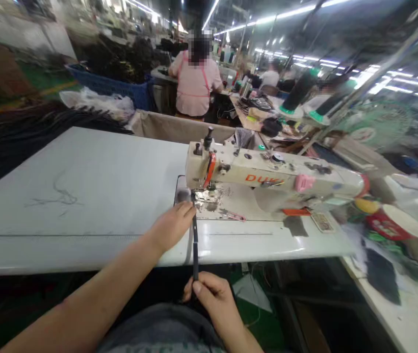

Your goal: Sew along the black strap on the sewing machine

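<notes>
A narrow black strap (195, 240) runs from under the needle of a cream sewing machine (268, 176) toward me over the table's front edge. My left hand (174, 223) rests on the white table (84, 196), fingertips pressing the strap just in front of the needle plate. My right hand (209, 294) is below the table edge, pinching the strap's near end between thumb and fingers and holding it taut.
A pile of black straps (28, 127) lies at the table's far left. A red-and-white tub (393, 223) and clutter sit right of the machine. A person in a pink top (196, 78) sits ahead with their back turned, beside a blue crate (113, 86).
</notes>
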Available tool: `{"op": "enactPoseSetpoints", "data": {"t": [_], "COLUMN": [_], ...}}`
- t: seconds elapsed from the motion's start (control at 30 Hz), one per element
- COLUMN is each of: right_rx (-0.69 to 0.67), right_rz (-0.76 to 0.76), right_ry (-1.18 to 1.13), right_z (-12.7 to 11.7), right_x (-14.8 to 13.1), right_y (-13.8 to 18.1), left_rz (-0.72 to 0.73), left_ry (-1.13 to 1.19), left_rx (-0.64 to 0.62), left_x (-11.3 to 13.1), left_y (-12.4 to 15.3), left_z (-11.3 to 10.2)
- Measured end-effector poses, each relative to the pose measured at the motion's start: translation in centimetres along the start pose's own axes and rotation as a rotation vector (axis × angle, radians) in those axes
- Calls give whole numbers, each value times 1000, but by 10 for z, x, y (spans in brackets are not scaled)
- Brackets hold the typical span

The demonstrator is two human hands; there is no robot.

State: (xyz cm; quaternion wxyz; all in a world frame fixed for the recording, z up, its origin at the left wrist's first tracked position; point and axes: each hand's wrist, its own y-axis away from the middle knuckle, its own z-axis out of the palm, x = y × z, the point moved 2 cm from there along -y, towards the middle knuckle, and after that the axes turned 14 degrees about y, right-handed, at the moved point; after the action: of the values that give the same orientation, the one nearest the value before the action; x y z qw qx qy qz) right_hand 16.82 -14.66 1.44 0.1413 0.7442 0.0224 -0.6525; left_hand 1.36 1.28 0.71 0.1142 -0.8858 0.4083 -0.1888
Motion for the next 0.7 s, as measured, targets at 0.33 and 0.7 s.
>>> {"op": "enactPoseSetpoints", "data": {"t": [0.33, 0.7], "right_rx": [12, 27], "right_rz": [-27, -32], "right_ry": [-18, -66], "right_z": [-2, -4], "right_x": [-1, 5], "right_y": [2, -1], "left_rz": [-16, 28], "left_ry": [77, 33], "left_rx": [28, 83], "left_x": [-5, -3], "left_y": [2, 3], "left_z": [4, 3]}}
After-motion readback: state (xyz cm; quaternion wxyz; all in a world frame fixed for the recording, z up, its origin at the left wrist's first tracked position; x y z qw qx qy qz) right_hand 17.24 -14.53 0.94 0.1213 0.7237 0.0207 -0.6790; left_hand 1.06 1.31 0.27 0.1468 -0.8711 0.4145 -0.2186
